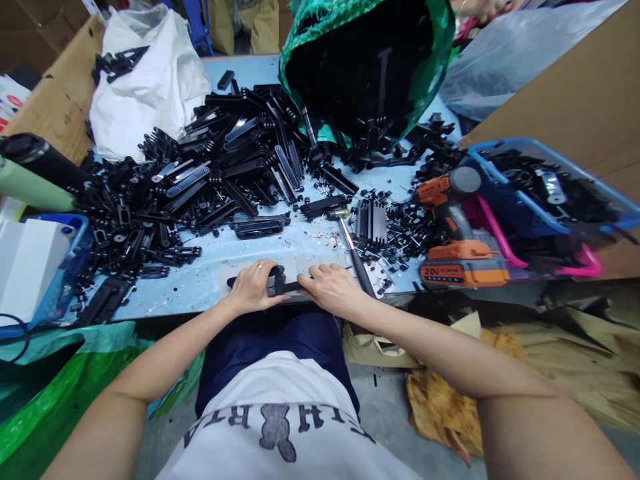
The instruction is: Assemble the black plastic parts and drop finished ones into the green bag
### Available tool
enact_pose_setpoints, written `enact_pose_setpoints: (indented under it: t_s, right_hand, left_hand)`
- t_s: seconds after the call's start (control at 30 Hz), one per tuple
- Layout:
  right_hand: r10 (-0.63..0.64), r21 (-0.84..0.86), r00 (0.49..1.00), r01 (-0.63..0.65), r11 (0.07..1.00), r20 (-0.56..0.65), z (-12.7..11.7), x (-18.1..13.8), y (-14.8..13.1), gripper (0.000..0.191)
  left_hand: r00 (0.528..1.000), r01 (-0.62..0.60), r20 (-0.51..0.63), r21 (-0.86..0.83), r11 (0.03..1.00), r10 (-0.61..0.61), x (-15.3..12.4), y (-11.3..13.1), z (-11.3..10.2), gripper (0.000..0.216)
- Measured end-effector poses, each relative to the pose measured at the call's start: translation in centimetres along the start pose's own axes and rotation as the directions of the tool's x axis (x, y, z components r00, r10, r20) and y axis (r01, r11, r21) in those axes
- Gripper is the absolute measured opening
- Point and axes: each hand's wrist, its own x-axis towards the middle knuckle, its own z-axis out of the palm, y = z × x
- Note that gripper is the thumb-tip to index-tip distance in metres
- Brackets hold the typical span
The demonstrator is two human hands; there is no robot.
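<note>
At the table's near edge, my left hand (254, 287) is closed around a black plastic bracket (287, 288). My right hand (330, 285) pinches the bracket's right end, its fingers curled together. Much of the bracket is hidden under my fingers, so its full shape does not show. A hammer (356, 257) with a dark handle lies just to the right of my right hand. Beyond my hands rest a long black plastic part (261, 225) and a few small pale pieces (317, 235).
A large heap of black plastic parts (230, 147) covers the table's middle and left. Behind are a white sack (150, 87) and an open green sack (295, 40). An orange cordless drill (463, 263) stands right, beside a blue basket (530, 200). Screws (400, 233) lie scattered.
</note>
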Motion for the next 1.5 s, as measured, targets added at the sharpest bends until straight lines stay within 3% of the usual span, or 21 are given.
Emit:
enact_pose_setpoints:
  t_s: [0.17, 0.3, 0.47, 0.57, 0.63, 0.8, 0.9, 1.0, 1.17, 1.3, 1.5]
  right_hand:
    - [-0.082, 0.019, 0.996, 0.082, 0.996, 0.033, -0.5, 0.5, 1.0, 0.031]
    - [-0.076, -0.002, 0.997, 0.077, 0.997, 0.027, -0.3, 0.3, 0.9, 0.03]
    - [-0.076, -0.081, 0.994, 0.069, 0.994, -0.079, -1.1, 0.8, 0.5, 0.026]
    - [-0.128, -0.061, 0.991, 0.126, 0.99, -0.031, -1.9, 1.6, 1.4, 0.029]
    - [-0.153, -0.016, 0.988, 0.153, 0.988, 0.016, -1.9, 2.0, 2.2, 0.037]
    - [-0.058, 0.099, 0.996, 0.052, 0.994, 0.062, 0.7, 2.0, 2.7, 0.045]
    - [-0.008, 0.224, 0.997, -0.01, 0.975, 0.083, 2.9, 1.9, 2.4, 0.047]
    - [0.015, 0.322, 0.996, -0.043, 0.946, 0.09, 4.3, 2.1, 2.2, 0.047]
    - [0.08, 0.398, 0.992, -0.113, 0.91, 0.098, 4.7, 3.5, 2.5, 0.053]
    - [0.147, 0.456, 0.986, -0.167, 0.874, 0.079, 4.4, 5.3, 2.8, 0.057]
    - [0.09, 0.431, 0.986, -0.143, 0.891, 0.141, 4.5, 6.6, 3.2, 0.061]
  left_hand:
    - [0.998, -0.012, -0.064, 0.003, 1.0, 0.013, -0.1, -0.3, 0.3, 0.063]
    - [0.995, -0.052, -0.086, 0.028, 0.998, 0.054, -0.1, -0.4, 0.6, 0.063]
    - [0.998, 0.039, -0.04, -0.007, 0.999, -0.039, 0.1, -0.8, -0.1, 0.066]
    - [0.995, 0.093, -0.02, -0.049, 0.994, -0.094, 0.4, -1.0, -0.5, 0.067]
    - [0.994, 0.1, 0.054, -0.089, 0.991, -0.096, 1.1, -1.2, -0.7, 0.065]
    - [0.956, 0.022, 0.293, -0.173, 0.985, 0.03, 3.8, -2.6, -1.8, 0.061]
    - [0.961, -0.015, 0.266, -0.248, 0.969, 0.083, 3.6, -3.4, -3.1, 0.053]
    - [0.972, -0.024, 0.221, -0.225, 0.974, 0.075, 1.3, -3.9, -4.0, 0.05]
    - [0.985, 0.067, 0.17, -0.177, 0.982, -0.036, -1.8, -5.0, -3.9, 0.022]
    - [0.972, 0.076, 0.23, -0.171, 0.982, -0.036, -1.2, -5.8, -4.4, 0.022]
    - [0.954, 0.052, 0.3, -0.119, 0.992, -0.014, 0.4, -5.9, -5.5, 0.02]
